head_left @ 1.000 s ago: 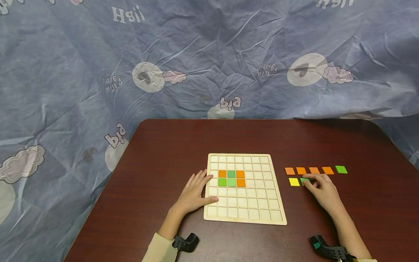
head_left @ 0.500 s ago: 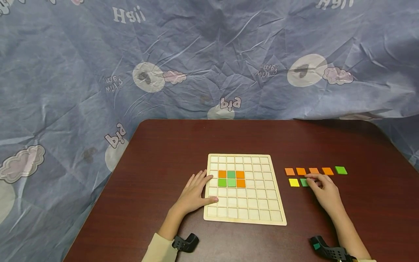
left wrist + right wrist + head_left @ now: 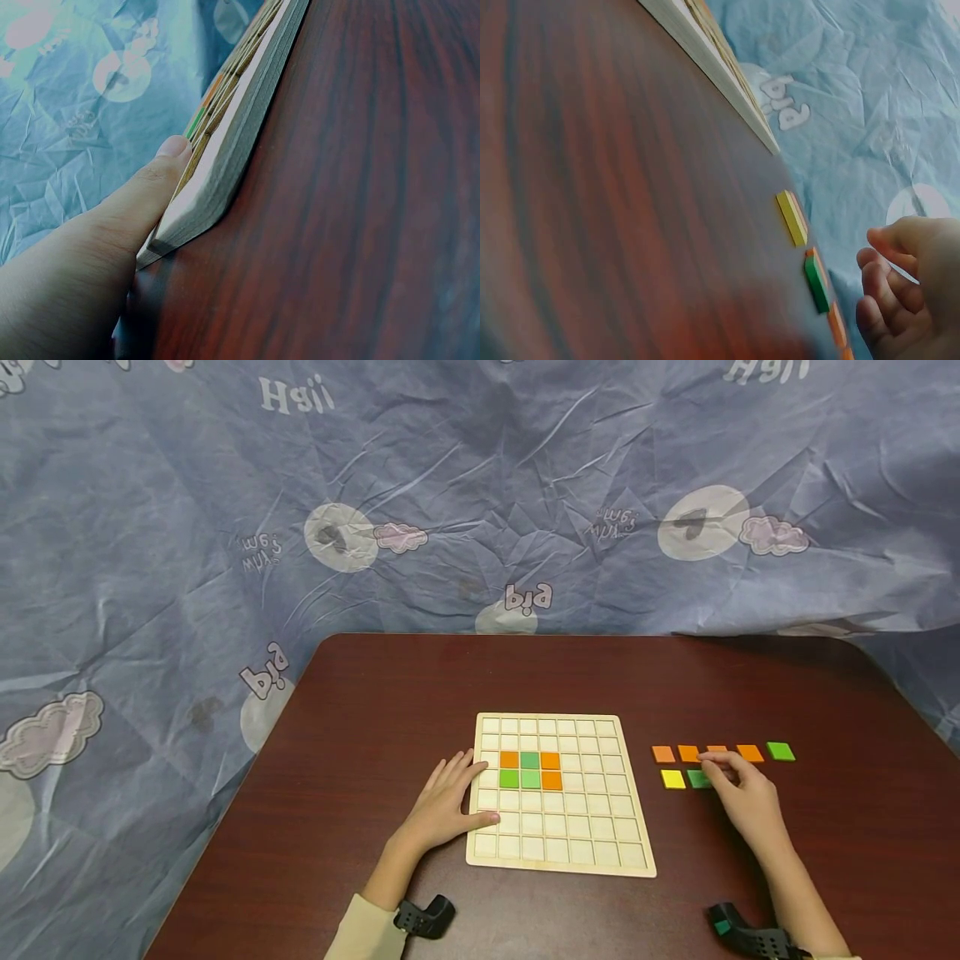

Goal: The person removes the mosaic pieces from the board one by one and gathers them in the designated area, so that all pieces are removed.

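Observation:
A pale wooden grid board (image 3: 555, 824) holds orange and green tiles in two rows of three. My left hand (image 3: 442, 803) lies spread on the board's left edge, its thumb (image 3: 154, 180) pressed on the rim in the left wrist view. My right hand (image 3: 744, 797) is at the loose tiles, partly covering a green tile (image 3: 696, 779) beside a yellow tile (image 3: 673, 779). In the right wrist view the right hand (image 3: 911, 289) is raised off the green tile (image 3: 817, 285), fingers loosely bent, nothing visible between them.
Behind the yellow and green tiles runs a row of orange tiles (image 3: 688, 753) with a bright green tile (image 3: 781, 752) at its right end. A patterned blue cloth (image 3: 465, 485) hangs behind the dark brown table (image 3: 337, 710).
My right hand has drawn slightly right and lifted from the green tile, which now shows more of its surface. My left hand has stayed on the board.

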The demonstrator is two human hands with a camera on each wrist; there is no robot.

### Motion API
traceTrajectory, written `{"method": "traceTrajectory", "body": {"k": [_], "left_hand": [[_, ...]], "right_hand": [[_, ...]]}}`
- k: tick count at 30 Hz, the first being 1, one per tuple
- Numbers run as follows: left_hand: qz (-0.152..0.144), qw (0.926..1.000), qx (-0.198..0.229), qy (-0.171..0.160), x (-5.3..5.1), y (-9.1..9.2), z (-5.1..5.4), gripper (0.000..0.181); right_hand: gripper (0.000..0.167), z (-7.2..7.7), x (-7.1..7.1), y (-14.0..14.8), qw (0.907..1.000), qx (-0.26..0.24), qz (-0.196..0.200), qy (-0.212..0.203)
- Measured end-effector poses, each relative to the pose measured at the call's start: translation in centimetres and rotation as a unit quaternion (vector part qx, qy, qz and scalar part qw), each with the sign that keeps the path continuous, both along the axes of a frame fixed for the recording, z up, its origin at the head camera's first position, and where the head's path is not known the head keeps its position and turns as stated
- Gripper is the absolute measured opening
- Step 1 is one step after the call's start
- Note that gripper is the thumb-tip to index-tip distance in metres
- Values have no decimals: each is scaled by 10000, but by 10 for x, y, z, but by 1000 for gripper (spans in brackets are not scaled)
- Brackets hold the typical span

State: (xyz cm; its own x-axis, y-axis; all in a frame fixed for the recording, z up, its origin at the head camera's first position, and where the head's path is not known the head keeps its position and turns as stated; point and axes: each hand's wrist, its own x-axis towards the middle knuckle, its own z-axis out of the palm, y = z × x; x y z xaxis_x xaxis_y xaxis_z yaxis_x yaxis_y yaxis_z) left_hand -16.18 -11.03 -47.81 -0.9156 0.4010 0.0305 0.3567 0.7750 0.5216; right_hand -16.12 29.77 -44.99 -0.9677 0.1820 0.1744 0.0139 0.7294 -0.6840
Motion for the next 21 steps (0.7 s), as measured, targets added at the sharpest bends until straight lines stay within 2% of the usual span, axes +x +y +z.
{"method": "traceTrajectory", "body": {"k": [9,16,21], "left_hand": [[3,10000,17,13,0,-1,1,80],[3,10000,41,51,1,-1,2,79],[-6,10000,25,61,0,0,1,79]], "right_hand": [[32,12,-2,-45,9990,-231,381,-94],[27,10,-12,-90,9935,-482,975,-341],[23,7,-20,-122,9889,-661,1275,-367]]}}
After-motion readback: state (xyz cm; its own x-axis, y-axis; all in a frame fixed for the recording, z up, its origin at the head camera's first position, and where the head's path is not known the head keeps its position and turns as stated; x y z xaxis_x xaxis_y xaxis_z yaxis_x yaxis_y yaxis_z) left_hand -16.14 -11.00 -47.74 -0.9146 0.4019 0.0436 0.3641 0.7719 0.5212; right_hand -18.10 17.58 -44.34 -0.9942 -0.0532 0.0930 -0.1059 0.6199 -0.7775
